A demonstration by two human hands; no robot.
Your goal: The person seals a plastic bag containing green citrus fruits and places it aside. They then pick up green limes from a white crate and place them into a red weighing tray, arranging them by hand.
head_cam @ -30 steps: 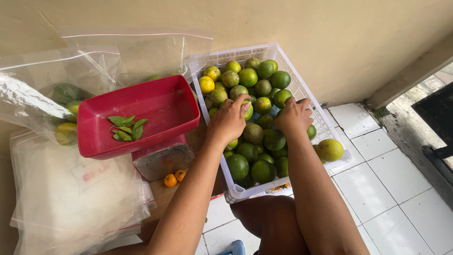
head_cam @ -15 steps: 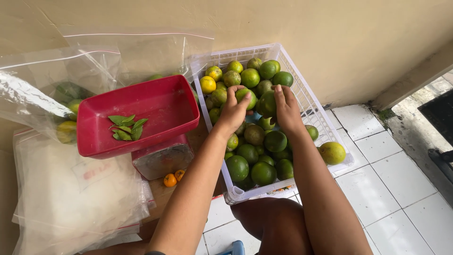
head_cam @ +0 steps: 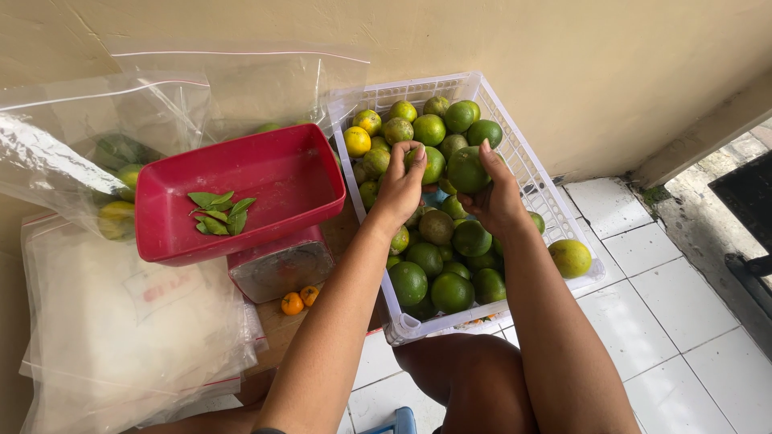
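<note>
Low in the frame our knee (head_cam: 466,386) sits under the white basket (head_cam: 523,149), keeping the fruit within reach. Mid-frame, our right hand (head_cam: 497,197) cups a green orange (head_cam: 468,170), fingers closed around it, while our left hand (head_cam: 400,185) pinches another green orange (head_cam: 431,163) beside it. To the left, a red scale tray (head_cam: 314,173) holds leaves (head_cam: 217,211); clear bags (head_cam: 96,120) lean upper left.

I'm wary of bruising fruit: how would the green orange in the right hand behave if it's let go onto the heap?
The green orange is round and smooth, so it would likely roll down among the others in the white basket. It looks firm and fairly heavy for its size. The right hand cups it with spread fingers, suggesting it needs a wide grip.
</note>
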